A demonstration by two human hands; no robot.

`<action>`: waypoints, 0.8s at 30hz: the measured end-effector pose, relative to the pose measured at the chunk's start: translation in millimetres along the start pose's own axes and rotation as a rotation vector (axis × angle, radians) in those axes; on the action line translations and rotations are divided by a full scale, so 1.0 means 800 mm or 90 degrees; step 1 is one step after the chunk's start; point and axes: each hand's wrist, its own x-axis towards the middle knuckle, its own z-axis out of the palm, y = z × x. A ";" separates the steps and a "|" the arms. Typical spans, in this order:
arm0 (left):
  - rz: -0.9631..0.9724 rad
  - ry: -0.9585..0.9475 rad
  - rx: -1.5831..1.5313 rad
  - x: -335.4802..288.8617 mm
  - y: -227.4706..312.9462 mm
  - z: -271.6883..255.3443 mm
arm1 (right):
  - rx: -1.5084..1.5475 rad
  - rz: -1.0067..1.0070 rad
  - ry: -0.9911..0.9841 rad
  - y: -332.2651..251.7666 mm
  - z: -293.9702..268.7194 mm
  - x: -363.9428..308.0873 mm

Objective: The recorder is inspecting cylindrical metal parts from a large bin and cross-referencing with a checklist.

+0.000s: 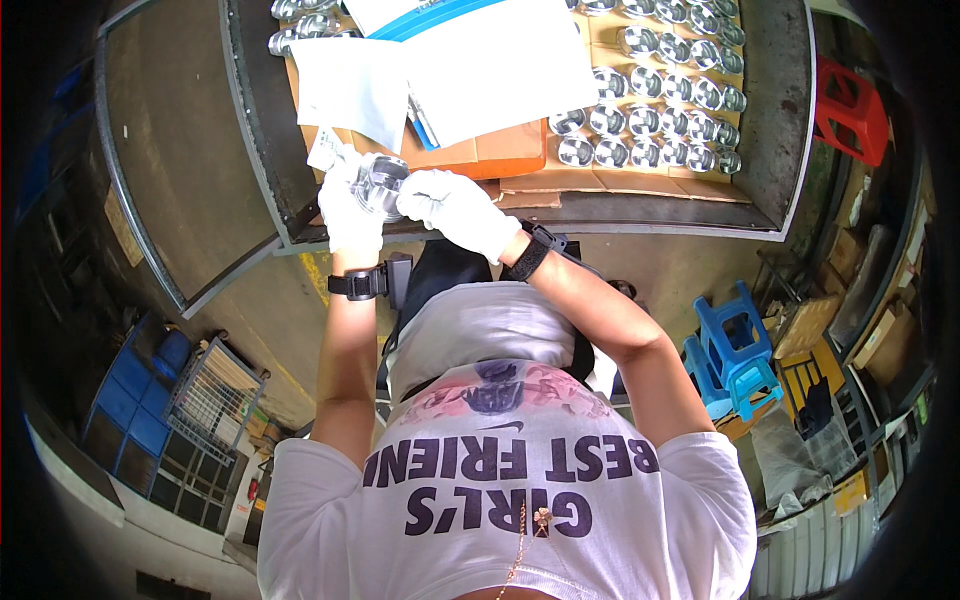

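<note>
A shiny metal piston (378,186) is in my left hand (343,208), which wears a white glove and is closed around its left side. The piston is held above the near edge of the workbench. My right hand (455,208), gloved in white too, is curled with its fingertips pinched together against the right side of the piston. Whether the right fingers hold something small is hidden. Rows of similar pistons (644,122) stand on cardboard to the right of my hands.
The dark-rimmed workbench (660,212) carries white sheets (500,85), a blue-and-white pen (422,125) and an orange box edge (515,152). More pistons sit at the far left. A red stool (848,112) and blue stools (735,335) stand to the right; a wire cage (212,398) is at left.
</note>
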 end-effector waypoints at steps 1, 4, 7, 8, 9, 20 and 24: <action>-0.003 0.000 -0.007 0.001 0.001 0.001 | -0.017 -0.022 0.009 0.000 0.000 0.001; -0.006 0.007 -0.012 0.000 0.001 0.001 | 0.034 0.023 -0.002 0.001 -0.002 0.001; 0.015 0.010 0.005 0.000 0.001 0.003 | 0.180 0.111 -0.019 0.002 -0.002 0.001; 0.014 0.021 -0.006 0.000 0.001 0.004 | 0.237 0.138 -0.024 0.003 -0.002 0.001; 0.022 0.010 0.015 0.000 0.001 0.004 | 0.238 0.148 -0.023 0.004 -0.002 0.001; -0.003 0.017 0.000 0.010 0.000 -0.007 | 0.254 0.165 -0.021 0.010 0.000 0.002; 0.010 0.011 0.018 0.009 -0.002 -0.007 | 0.244 0.165 -0.021 0.010 0.000 0.001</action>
